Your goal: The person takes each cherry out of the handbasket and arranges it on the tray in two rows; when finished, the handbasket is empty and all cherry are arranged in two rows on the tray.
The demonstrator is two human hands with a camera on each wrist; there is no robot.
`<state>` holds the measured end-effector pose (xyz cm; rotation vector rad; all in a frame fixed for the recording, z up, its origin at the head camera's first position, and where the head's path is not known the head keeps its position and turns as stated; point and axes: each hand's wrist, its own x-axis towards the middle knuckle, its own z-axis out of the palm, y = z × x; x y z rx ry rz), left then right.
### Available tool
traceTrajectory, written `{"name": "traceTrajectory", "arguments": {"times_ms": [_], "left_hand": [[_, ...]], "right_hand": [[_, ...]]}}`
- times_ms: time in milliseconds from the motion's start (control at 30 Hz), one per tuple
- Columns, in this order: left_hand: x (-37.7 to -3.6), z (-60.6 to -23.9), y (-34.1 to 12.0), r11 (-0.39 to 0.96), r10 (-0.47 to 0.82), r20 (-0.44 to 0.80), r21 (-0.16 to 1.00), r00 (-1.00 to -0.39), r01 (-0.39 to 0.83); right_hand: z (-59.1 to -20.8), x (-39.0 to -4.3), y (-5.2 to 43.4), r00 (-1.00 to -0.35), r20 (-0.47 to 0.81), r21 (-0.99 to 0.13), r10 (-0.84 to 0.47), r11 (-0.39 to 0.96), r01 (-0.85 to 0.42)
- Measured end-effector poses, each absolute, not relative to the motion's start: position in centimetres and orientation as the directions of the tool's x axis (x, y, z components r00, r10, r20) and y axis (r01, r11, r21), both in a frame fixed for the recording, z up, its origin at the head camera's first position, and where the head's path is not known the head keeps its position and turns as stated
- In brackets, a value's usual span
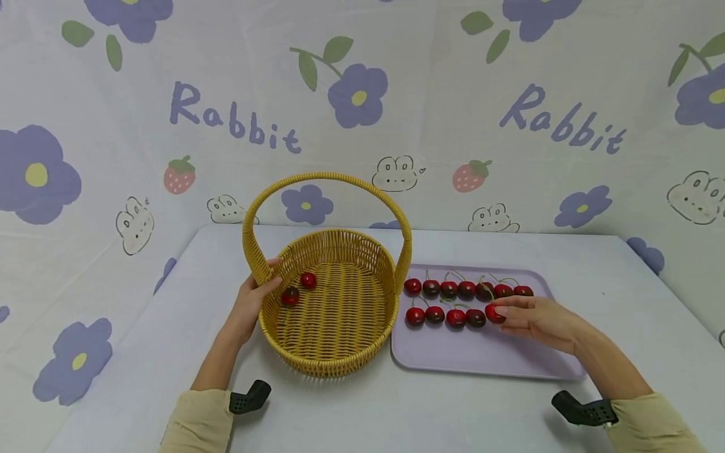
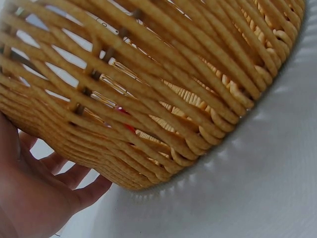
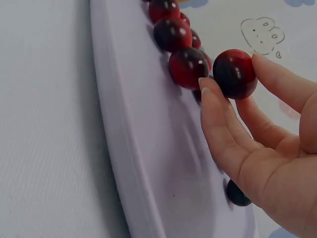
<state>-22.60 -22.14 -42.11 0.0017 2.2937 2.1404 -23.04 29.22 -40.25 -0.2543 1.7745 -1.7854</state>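
A yellow woven basket (image 1: 328, 365) with a tall arched handle stands left of centre. My left hand (image 1: 247, 308) holds its left rim at the foot of the handle; in the left wrist view the fingers (image 2: 94, 191) lie against the wickerwork. Inside the basket sit two cherries, one bright red (image 1: 308, 280) and one darker (image 1: 290, 296). Over the lilac tray (image 1: 453, 352), my right hand (image 1: 544, 321) pinches a red cherry (image 3: 235, 74) between thumb and fingertips. That cherry is at the right end of the tray's front row.
Several more cherries with green stems line the tray in two rows, the back row (image 1: 449, 289) and the front row (image 1: 455, 318). The tray's left edge is close beside the basket. Behind the white table (image 1: 362, 415) hangs a patterned cloth (image 1: 430, 94).
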Motion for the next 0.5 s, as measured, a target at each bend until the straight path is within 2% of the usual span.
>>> {"name": "traceTrajectory", "arguments": {"times_ms": [500], "left_hand": [[-22.63, -41.98, -22.10, 0.068, 0.000, -0.004, 0.998, -1.000, -0.004]], "right_hand": [[-40.86, -23.34, 29.41, -0.801, -0.362, -0.930, -0.476, 0.129, 0.344]]}}
